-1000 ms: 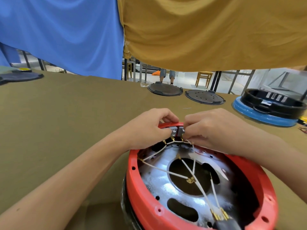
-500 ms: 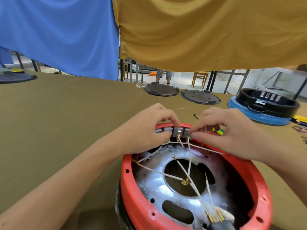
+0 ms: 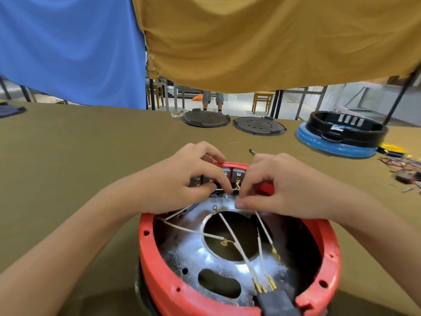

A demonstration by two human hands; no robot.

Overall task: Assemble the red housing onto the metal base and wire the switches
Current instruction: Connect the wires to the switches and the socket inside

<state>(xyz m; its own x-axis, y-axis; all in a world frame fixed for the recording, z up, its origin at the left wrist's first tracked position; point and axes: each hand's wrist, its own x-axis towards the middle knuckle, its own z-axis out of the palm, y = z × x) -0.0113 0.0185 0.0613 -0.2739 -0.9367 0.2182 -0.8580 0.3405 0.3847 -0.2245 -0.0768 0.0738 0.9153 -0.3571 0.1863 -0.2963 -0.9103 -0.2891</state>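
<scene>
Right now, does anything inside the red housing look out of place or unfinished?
Yes. Several white wires lie loose across the metal base, with terminals unattached. Both hands work at the switches on the red housing.

My red housing (image 3: 159,267) rings the shiny metal base (image 3: 193,254), grey switches (image 3: 230,175) set in its rim at 12 o'clock, white wires (image 3: 237,245) sprawled loose inside
</scene>
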